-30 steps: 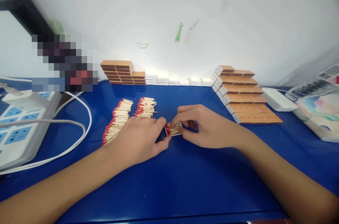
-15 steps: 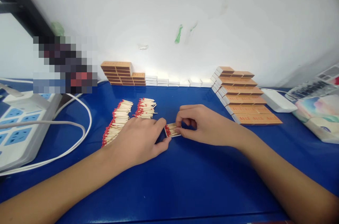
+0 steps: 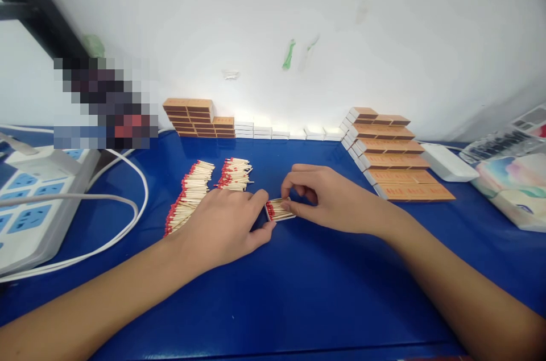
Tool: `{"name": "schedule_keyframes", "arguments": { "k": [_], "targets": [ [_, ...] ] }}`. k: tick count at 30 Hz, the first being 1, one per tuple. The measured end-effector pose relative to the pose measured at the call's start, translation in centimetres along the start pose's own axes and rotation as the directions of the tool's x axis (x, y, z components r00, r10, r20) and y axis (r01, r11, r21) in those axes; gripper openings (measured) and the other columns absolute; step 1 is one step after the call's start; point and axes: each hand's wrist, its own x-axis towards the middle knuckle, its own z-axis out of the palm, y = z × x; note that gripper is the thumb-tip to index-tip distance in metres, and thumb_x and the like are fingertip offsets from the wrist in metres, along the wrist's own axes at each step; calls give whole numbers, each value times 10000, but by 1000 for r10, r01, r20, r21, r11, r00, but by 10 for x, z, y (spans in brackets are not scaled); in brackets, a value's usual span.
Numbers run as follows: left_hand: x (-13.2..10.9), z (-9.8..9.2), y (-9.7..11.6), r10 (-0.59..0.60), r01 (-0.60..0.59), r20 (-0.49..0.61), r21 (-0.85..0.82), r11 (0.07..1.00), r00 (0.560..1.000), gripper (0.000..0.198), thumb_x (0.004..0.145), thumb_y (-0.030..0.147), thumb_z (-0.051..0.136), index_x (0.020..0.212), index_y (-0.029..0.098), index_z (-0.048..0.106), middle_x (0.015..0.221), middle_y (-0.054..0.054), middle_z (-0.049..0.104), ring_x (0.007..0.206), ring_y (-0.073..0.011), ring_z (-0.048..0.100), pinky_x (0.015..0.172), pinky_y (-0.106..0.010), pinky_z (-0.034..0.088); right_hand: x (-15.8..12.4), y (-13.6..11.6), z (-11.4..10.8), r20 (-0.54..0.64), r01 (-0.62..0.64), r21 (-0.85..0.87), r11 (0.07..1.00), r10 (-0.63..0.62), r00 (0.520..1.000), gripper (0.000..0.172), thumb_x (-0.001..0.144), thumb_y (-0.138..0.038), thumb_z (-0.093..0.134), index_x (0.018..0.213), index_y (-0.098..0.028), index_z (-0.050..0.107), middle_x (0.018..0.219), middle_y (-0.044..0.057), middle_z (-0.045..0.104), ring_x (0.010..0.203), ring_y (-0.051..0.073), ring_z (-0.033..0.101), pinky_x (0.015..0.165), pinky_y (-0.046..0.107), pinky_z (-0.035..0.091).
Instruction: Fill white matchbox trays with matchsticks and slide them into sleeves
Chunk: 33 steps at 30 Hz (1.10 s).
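Observation:
A small white matchbox tray (image 3: 280,219) lies on the blue table, filled with red-tipped matches (image 3: 279,210). My left hand (image 3: 224,224) holds the tray's left end between thumb and index finger. Over the right part of the tray is my right hand (image 3: 330,199), its thumb and index finger closed together at the matches. The far end of the tray is hidden under those fingers. Beyond and beside my left hand lie a long pile of loose matches (image 3: 194,187) and a shorter pile (image 3: 234,173), heads mostly to the left.
Along the wall stand brown matchboxes (image 3: 198,119) and white trays (image 3: 262,132). Stepped stacks of matchboxes (image 3: 390,161) are at the right, beside a white adapter (image 3: 447,162) and a tissue pack (image 3: 516,190). A power strip (image 3: 38,207) with looping white cables (image 3: 143,202) occupies the left.
My right hand's fingertips have shifted slightly up and to the right, showing more of the matches in the tray. My left hand has stayed in place.

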Motion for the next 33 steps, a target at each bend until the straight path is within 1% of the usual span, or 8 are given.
{"name": "schedule_keyframes", "arguments": {
  "k": [5,8,18,21,23,28,30,33],
  "targets": [
    [1,0,-1,-15,15,25,-10,1000,1000,335,1016,501,536,1153,232,680,855,-48,782,809,-330,777,681,-419,554,-1,1,-3,64,-85,66,994,80,995,435,932,-535,725,1255,-250,664,1160,60,589,814,164,579,682,324,500],
    [1,0,0,-16,17,32,-16,1000,999,315,1015,482,537,1150,236,680,887,-51,786,832,-333,779,681,-423,557,0,5,-6,127,-117,108,987,103,987,522,897,-617,744,1270,-258,674,1216,69,589,880,187,604,723,345,535],
    [1,2,-3,-14,14,-17,-5,1000,1000,300,1029,456,526,1130,229,694,857,-39,781,802,-313,777,621,-389,506,3,11,-4,128,-87,96,992,75,989,295,853,-388,826,1098,-266,717,1105,20,624,855,166,603,721,328,523],
    [0,8,-4,52,-45,-99,74,996,994,299,1026,437,569,1157,204,703,820,-35,780,736,-281,767,565,-352,454,3,13,-3,106,-75,78,994,67,992,266,876,-402,804,1085,-265,711,1066,17,622,845,166,606,710,325,521],
    [-2,10,-5,148,-107,-247,175,979,958,321,1020,431,602,1172,170,710,781,-32,769,665,-254,741,532,-346,423,3,15,-3,71,-64,68,996,59,996,250,892,-400,789,1085,-264,708,1050,17,619,833,164,609,703,322,521],
    [2,-13,-25,286,-78,-596,350,934,750,273,1054,374,579,1090,162,747,750,-18,740,672,-194,672,574,-331,431,6,28,-6,-138,-38,8,999,39,990,219,932,-366,757,1112,-258,697,1093,34,629,811,158,614,721,325,513],
    [11,-34,-44,197,41,-644,335,941,739,285,1060,369,566,1094,156,753,834,-47,762,793,-219,679,646,-336,450,7,34,-7,-211,-53,-53,997,40,977,227,940,-356,749,1127,-244,687,1126,52,635,820,168,620,736,337,507],
    [32,-65,-78,1,288,-626,360,887,780,338,1078,335,479,1088,149,761,962,-117,750,999,-297,647,761,-375,433,8,41,-7,-262,-69,-129,989,33,964,227,951,-341,735,1137,-228,672,1165,73,637,792,171,616,747,355,504]
  ]
}}
